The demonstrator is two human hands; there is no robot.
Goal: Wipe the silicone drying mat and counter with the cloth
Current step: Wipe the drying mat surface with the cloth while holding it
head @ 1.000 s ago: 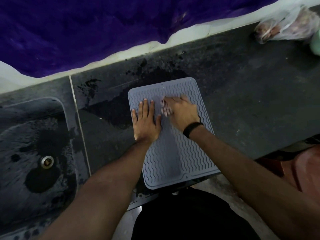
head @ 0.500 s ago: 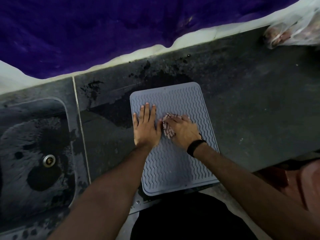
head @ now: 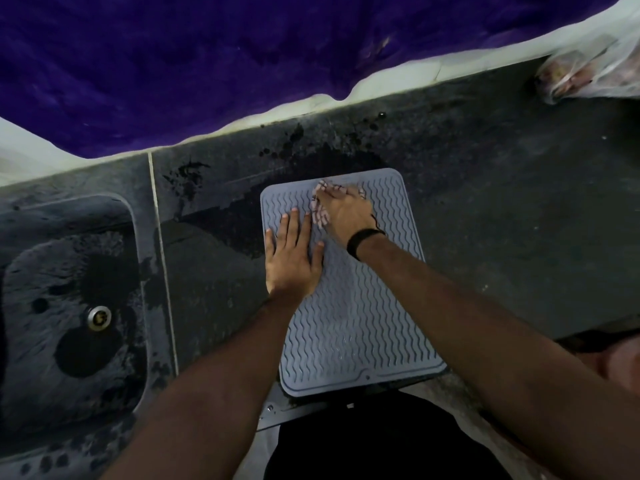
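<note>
A grey silicone drying mat (head: 360, 327) with wavy ridges lies on the dark counter (head: 502, 209), its near edge hanging slightly past the counter's front. My left hand (head: 294, 254) lies flat with fingers spread on the mat's left side, holding nothing. My right hand (head: 344, 213) presses a small pinkish patterned cloth (head: 320, 211) onto the mat's far end; most of the cloth is hidden under the palm and fingers. A black band circles my right wrist.
A dark sink (head: 69, 306) with a metal drain (head: 98, 317) sits to the left. Wet patches (head: 311, 157) darken the counter behind and left of the mat. A clear plastic bag (head: 588, 74) lies at the far right. Purple fabric (head: 242, 57) hangs over the back wall.
My right hand has slid the cloth from the mat's middle to its far end. My left hand has stayed flat in the same place on the mat.
</note>
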